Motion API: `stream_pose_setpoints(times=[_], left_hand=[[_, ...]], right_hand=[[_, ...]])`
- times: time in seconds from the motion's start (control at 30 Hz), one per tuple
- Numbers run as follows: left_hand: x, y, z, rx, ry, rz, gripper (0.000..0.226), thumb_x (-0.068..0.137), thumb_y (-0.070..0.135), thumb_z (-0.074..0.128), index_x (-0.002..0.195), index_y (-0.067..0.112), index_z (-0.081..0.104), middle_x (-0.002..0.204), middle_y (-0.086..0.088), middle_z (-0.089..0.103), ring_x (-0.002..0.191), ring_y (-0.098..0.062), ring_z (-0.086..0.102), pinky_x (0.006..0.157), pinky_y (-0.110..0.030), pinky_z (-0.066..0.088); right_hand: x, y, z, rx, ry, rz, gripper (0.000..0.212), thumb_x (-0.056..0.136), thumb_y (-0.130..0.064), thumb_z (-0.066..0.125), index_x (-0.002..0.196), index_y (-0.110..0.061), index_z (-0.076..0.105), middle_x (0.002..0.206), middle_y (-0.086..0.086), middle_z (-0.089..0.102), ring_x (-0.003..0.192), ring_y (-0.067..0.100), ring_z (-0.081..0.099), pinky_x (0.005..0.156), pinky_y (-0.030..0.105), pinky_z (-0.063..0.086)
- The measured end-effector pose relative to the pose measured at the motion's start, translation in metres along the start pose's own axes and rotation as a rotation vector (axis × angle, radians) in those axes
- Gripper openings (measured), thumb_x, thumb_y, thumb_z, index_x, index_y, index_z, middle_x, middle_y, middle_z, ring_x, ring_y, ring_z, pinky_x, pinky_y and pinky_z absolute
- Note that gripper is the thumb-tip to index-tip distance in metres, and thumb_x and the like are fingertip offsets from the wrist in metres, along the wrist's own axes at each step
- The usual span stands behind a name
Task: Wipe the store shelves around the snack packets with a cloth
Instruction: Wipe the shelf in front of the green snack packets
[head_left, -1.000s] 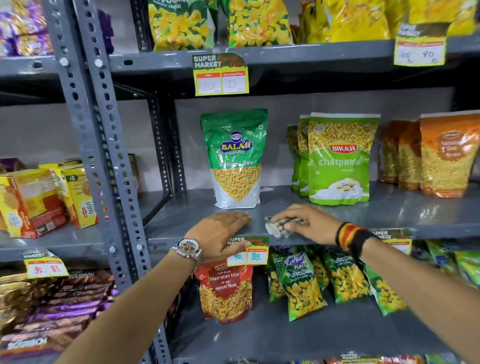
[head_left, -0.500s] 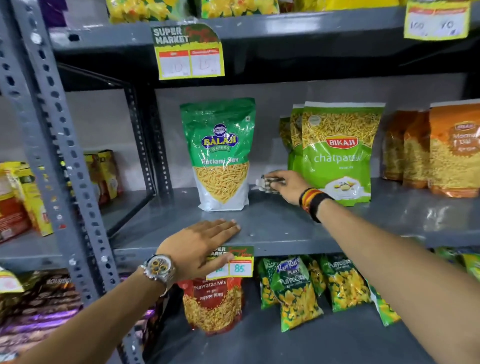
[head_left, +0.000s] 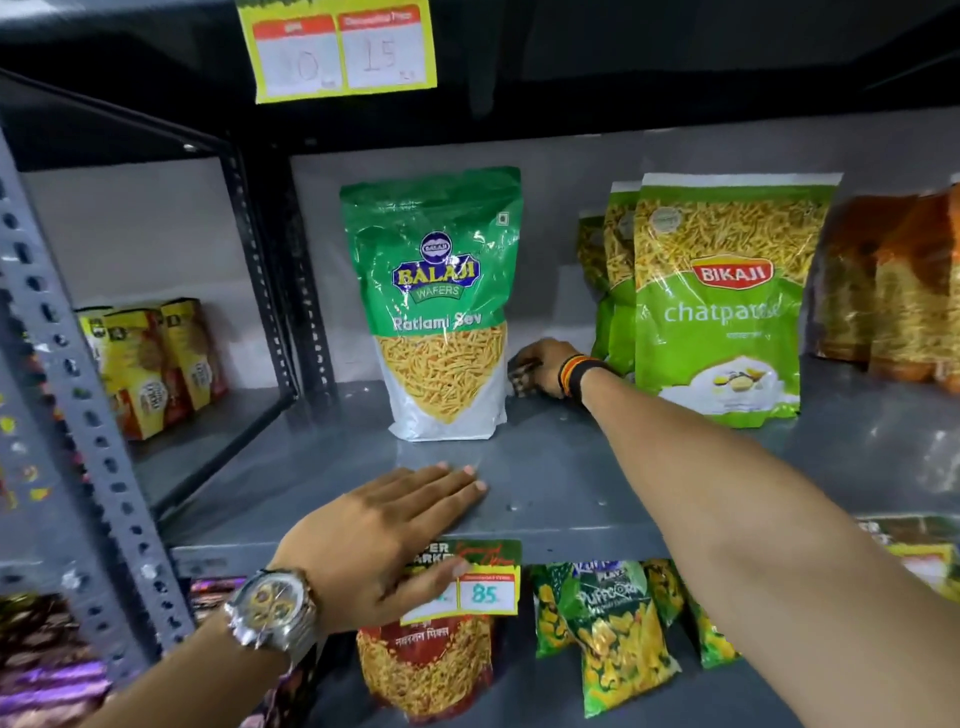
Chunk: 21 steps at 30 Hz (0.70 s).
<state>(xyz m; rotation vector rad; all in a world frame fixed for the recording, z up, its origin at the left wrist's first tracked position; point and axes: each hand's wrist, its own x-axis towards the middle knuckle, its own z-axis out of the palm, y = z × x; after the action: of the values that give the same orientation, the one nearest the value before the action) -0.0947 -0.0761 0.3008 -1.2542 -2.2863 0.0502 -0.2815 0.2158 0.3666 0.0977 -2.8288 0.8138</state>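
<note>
Head view, the only one: right hand (head_left: 540, 366) reaching deep along the grey shelf (head_left: 571, 467), grip folded tight around a small crumpled cloth (head_left: 521, 375), pressed low at the back of the shelf in the gap between the Balaji packet (head_left: 441, 306) and the Bikaji packet (head_left: 722, 296). Cloth bunched small, likely so as to fit that narrow gap without knocking either pouch. Arm stretched long and low over the bare front strip of the shelf, presumably to get at the rear where dust gathers behind upright packets. Left hand (head_left: 384, 525) laid flat, grip spread wide and holding nothing, palm on the front lip of the shelf with the thumb draped over the price tag (head_left: 485, 592); probably a brace for the forward lean. Wristwatch (head_left: 272, 608) on that arm, coloured bands (head_left: 574, 371) on the other. Balaji packet standing upright and alone, just beside the cloth, its base apparently close enough to be nudged by a careless stroke. Bikaji packet fronting a row of like pouches, orange packets (head_left: 898, 291) further right. Puffcorn bags (head_left: 618, 629) and a red mixture packet (head_left: 426, 665) on the shelf below, well clear of the wiping. Judged mid-task: back strip in hand, areas under and behind the packets not yet reachable without shifting them.
</note>
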Motion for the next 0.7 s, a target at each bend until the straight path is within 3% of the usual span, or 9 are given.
stream_pose_setpoints(times=[0.17, 0.27, 0.33, 0.43, 0.57, 0.7], left_hand=[[0.002, 0.0, -0.002, 0.007, -0.002, 0.004, 0.066, 0.104, 0.057, 0.041, 0.159, 0.023, 0.03, 0.163, 0.005, 0.037, 0.148, -0.015, 0.038, 0.118, -0.039, 0.039], [0.001, 0.001, -0.005, 0.005, -0.023, -0.002, 0.066, 0.104, 0.057, 0.042, 0.16, 0.024, 0.029, 0.162, 0.005, 0.038, 0.148, -0.014, 0.037, 0.119, -0.038, 0.037], [0.001, 0.003, -0.007, 0.001, -0.03, -0.005, 0.066, 0.104, 0.056, 0.042, 0.16, 0.025, 0.028, 0.161, 0.006, 0.039, 0.148, -0.013, 0.036, 0.119, -0.038, 0.037], [0.002, 0.005, -0.008, 0.004, -0.038, -0.018, 0.066, 0.104, 0.057, 0.042, 0.16, 0.028, 0.026, 0.161, 0.007, 0.038, 0.148, -0.012, 0.036, 0.119, -0.037, 0.035], [0.002, 0.008, -0.01, 0.013, -0.056, -0.05, 0.065, 0.104, 0.058, 0.038, 0.161, 0.032, 0.023, 0.161, 0.008, 0.037, 0.147, -0.013, 0.038, 0.119, -0.037, 0.035], [0.002, 0.01, -0.012, 0.004, -0.078, -0.066, 0.064, 0.104, 0.061, 0.034, 0.16, 0.032, 0.023, 0.161, 0.007, 0.039, 0.147, -0.016, 0.039, 0.119, -0.038, 0.035]], right_hand=[[-0.006, 0.006, 0.011, 0.102, -0.055, -0.047, 0.04, 0.083, 0.003, 0.054, 0.108, -0.021, 0.074, 0.111, 0.006, 0.074, 0.104, 0.026, 0.068, 0.101, 0.039, 0.052], [-0.025, 0.003, 0.004, 0.111, -0.085, -0.055, 0.043, 0.081, 0.002, 0.053, 0.113, -0.02, 0.072, 0.111, 0.004, 0.071, 0.104, 0.024, 0.065, 0.101, 0.04, 0.051], [-0.05, -0.004, -0.002, 0.142, -0.064, -0.054, 0.047, 0.079, 0.001, 0.049, 0.113, -0.023, 0.073, 0.115, 0.003, 0.071, 0.106, 0.025, 0.064, 0.1, 0.034, 0.05], [-0.08, -0.01, -0.005, 0.087, -0.042, -0.074, 0.046, 0.087, 0.002, 0.046, 0.121, -0.02, 0.068, 0.12, 0.003, 0.069, 0.111, 0.023, 0.062, 0.086, 0.016, 0.042], [-0.106, -0.01, -0.002, 0.101, 0.04, -0.084, 0.045, 0.087, -0.001, 0.046, 0.121, -0.022, 0.068, 0.128, 0.005, 0.067, 0.118, 0.026, 0.061, 0.098, 0.021, 0.045], [-0.14, -0.012, 0.0, 0.121, 0.055, -0.106, 0.043, 0.087, 0.002, 0.045, 0.114, -0.019, 0.071, 0.118, 0.002, 0.071, 0.111, 0.02, 0.065, 0.09, 0.016, 0.045]])
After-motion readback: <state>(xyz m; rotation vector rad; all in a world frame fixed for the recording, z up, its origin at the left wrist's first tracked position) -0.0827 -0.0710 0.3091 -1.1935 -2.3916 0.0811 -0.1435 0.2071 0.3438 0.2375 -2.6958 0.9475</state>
